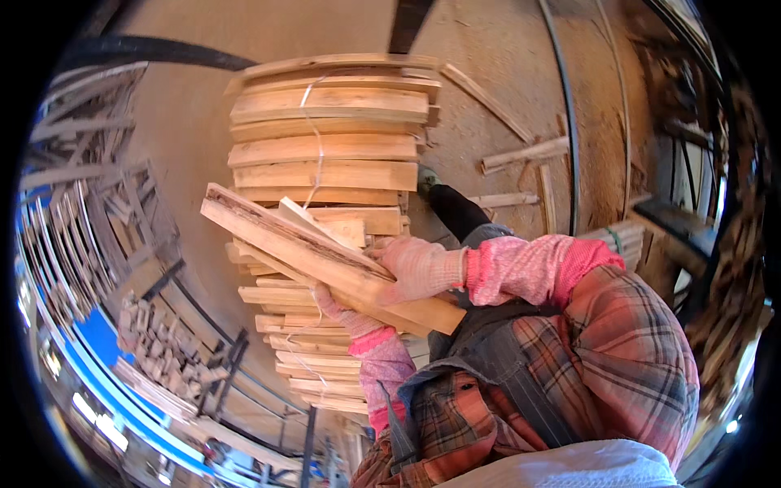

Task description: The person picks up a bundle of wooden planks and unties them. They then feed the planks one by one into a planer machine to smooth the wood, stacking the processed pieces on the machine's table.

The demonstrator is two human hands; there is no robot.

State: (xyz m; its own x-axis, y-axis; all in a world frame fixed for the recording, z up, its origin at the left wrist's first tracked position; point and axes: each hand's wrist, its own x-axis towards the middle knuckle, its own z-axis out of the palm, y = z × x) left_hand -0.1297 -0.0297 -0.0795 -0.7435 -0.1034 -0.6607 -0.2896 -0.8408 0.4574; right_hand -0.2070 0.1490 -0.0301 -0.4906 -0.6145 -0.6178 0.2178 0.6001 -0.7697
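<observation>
Several rough wooden boards (pixel 325 265), one with a dark bark edge, lie slantwise across my hands, their near ends close to my waist. My left hand (pixel 342 313), in a pale work glove, is closed on their lower left side, its fingers partly hidden beneath. From the right, my gloved right hand (pixel 416 267) grips the boards' other side close to the near end. Below them is a long stack of pale wooden slats (pixel 325 176), laid crosswise in a row. A thin white string (pixel 314 130) runs over the slats.
Loose wood strips (pixel 527 154) lie on the dusty floor to the right, near a long dark rail (pixel 569 122). At the left stand a heap of short wood blocks (pixel 159 346) and racks of timber (pixel 89 146). A dark metal bar (pixel 411 24) reaches the stack's far end.
</observation>
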